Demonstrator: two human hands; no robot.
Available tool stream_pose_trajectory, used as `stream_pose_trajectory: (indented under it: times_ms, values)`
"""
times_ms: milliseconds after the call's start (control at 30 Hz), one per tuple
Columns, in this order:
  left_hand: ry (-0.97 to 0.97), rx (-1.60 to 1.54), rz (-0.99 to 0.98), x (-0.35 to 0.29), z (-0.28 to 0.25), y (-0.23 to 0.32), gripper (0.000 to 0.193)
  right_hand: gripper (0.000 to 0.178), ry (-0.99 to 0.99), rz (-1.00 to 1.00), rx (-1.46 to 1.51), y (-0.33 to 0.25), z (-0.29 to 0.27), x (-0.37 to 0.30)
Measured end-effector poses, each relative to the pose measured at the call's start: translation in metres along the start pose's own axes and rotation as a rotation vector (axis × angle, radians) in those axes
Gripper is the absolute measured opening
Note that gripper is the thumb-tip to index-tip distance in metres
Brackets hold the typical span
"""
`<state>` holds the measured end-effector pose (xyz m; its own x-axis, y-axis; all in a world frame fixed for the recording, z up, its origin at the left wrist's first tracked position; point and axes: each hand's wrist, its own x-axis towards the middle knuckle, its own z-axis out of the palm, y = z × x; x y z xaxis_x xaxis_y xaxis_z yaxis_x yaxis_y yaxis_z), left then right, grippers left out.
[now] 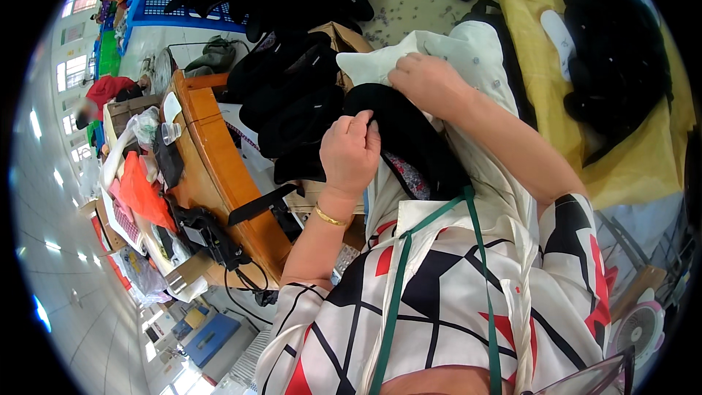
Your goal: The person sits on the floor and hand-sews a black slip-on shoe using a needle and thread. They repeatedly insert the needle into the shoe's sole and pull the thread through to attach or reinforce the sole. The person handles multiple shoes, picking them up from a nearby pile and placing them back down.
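A black cloth shoe [428,146] with a flowered lining lies over my lap, on the pale apron cloth [479,55]. My left hand [351,152] is closed, its thumb and fingertips pinching the shoe's near left edge. Against the shoe's far end, my right hand [430,86] is curled with its fingertips pressed down at the edge. Whether a small tool or thread sits between the fingers is too small to make out. Just left of my hands, several similar black shoes [292,91] are heaped together.
A yellow sheet [629,183] on the right carries a black pile and a white insole [559,44]. A blue plastic crate [183,11] stands far left. Nearer left is a wooden table [219,168] edge with a black machine [205,238]. A person in red [110,91] is farther off.
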<state>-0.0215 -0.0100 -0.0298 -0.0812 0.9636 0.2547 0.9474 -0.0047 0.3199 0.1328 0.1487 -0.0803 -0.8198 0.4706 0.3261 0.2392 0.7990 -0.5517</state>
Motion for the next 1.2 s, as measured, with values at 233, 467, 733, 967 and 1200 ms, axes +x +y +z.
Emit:
stream_pose_trajectory:
  times_ms: [233, 467, 733, 967, 1200]
  values:
    - [-0.102, -0.148, -0.231, -0.005, 0.006, 0.011, 0.05, 0.023, 0.382, 0.573, 1.225, -0.054, 0.012, 0.025]
    - [0.019, -0.188, -0.133, -0.005, 0.022, -0.011, 0.044, 0.021, 0.291, 0.776, 1.73, -0.069, -0.002, 0.023]
    - [0.054, -0.282, 0.246, 0.037, 0.003, -0.019, 0.044, 0.022, 0.527, 0.586, 1.551, -0.111, -0.044, 0.002]
    - [-0.238, -0.682, 0.277, -0.011, 0.043, 0.014, 0.034, 0.026, 0.42, 0.594, 1.211, -0.16, -0.028, -0.081]
    - [-0.517, -0.661, 0.08, -0.004, 0.023, 0.032, 0.035, 0.006, 0.566, 0.362, 0.417, -0.111, -0.048, -0.106]
